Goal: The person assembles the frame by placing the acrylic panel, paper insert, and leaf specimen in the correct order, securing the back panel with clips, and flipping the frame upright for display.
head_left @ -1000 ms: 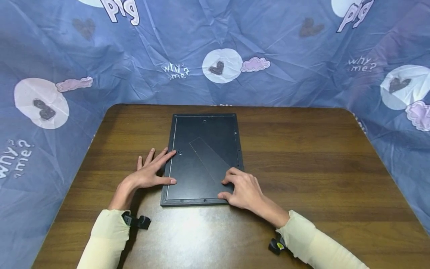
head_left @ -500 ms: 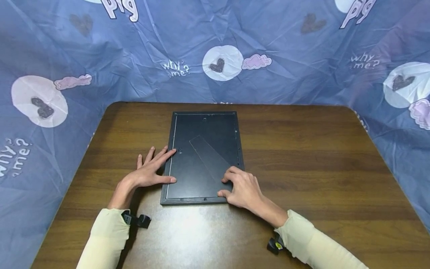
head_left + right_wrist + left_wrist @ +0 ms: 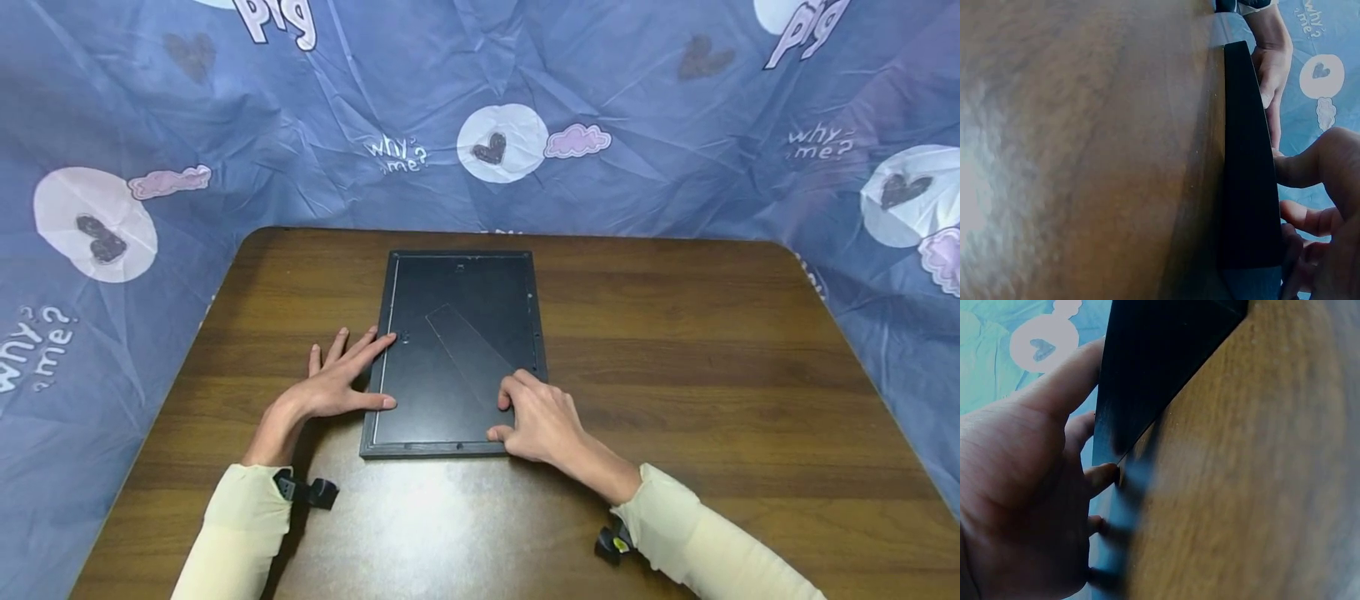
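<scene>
A black picture frame point(image 3: 442, 367) lies back side up on the table, the slanted outline of its stand leg point(image 3: 468, 350) showing on the backing. My left hand point(image 3: 330, 392) is spread at its left edge; thumb and index finger rest on the border, the other fingers reach past it. In the left wrist view those fingers point(image 3: 1100, 478) stand along the frame's side. At the lower right corner my right hand point(image 3: 543, 421) has curled fingers, thumb and index tip on the backing. The right wrist view shows the thumb point(image 3: 1300, 170) at the frame's upper face; the palm hides the corner.
The brown wooden table point(image 3: 675, 350) stretches out on both sides of the frame. A blue printed cloth point(image 3: 637, 75) hangs behind and around it. Small black devices point(image 3: 311, 492) are strapped at both wrists, by the pale sleeves.
The head view has shifted slightly. Both hands keep their places on the picture frame, which stays flat on the table.
</scene>
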The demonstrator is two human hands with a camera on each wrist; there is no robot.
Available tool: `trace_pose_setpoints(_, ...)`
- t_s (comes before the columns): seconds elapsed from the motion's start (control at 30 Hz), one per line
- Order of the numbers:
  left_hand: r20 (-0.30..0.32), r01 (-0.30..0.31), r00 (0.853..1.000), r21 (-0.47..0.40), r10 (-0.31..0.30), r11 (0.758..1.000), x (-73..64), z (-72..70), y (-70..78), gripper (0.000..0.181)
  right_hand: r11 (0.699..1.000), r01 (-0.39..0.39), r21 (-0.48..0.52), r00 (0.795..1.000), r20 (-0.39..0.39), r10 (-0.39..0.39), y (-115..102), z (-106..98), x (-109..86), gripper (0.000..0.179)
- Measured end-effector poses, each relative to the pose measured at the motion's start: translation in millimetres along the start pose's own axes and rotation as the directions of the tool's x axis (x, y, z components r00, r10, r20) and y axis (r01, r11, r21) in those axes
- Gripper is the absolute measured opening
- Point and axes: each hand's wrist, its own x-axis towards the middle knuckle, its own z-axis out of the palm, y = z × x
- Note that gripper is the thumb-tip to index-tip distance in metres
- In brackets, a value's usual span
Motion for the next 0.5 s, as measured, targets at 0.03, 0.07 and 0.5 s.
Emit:
trace_pose_setpoints(0.03,-0.001,-0.001,1.000,0.001,0.001,1.000,0.1,-0.1,0.0,0.100,1.000,0.000,-0.001,1.000,0.006,0.000,-0.3,-0.5,0.2,0.038)
trace_pose_setpoints(0.07,-0.001,-0.001,1.000,0.001,0.001,1.000,0.2,0.1,-0.1,0.100,1.000,-0.001,-0.001,1.000,0.014,0.001,-0.6,-0.9,0.6,0.037)
trace_pose_setpoints(0.5,-0.017,-0.015,1.000,-0.018,0.015,1.000,-3.5,4.7,-3.2,0.100,0.999,0.021,0.040,0.993,0.117,-0.025,5.0,-5.1,4.3,0.040)
